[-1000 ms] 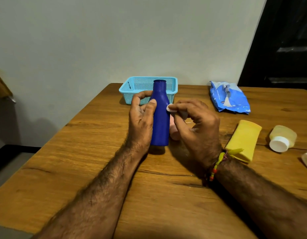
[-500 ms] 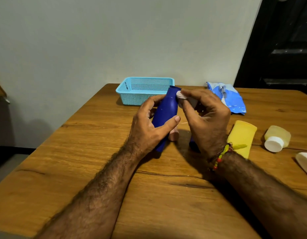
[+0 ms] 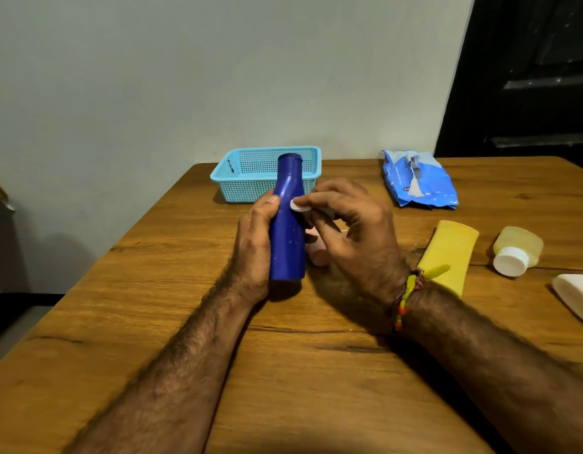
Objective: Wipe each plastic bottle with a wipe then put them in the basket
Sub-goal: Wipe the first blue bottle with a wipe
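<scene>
A dark blue plastic bottle point(image 3: 287, 231) stands upright at the table's middle, and my left hand point(image 3: 254, 247) grips its left side. My right hand point(image 3: 352, 237) pinches a small white wipe point(image 3: 298, 204) and presses it against the bottle's right shoulder. Behind the bottle sits a light blue mesh basket point(image 3: 244, 178) by the wall; nothing shows inside it. A pink bottle point(image 3: 318, 255) lies mostly hidden behind my right hand. To the right lie a yellow bottle point(image 3: 450, 250), a clear yellowish bottle with a white cap point(image 3: 516, 249) and a white bottle point(image 3: 575, 296).
A blue pack of wipes point(image 3: 418, 181) lies at the back right of the wooden table point(image 3: 316, 371). The wall runs close behind the basket. A dark doorway is at the far right. The table's left edge drops off diagonally.
The blue bottle has gone from tilted back to upright. My right hand with the wipe has slid from the bottle's top down to its shoulder.
</scene>
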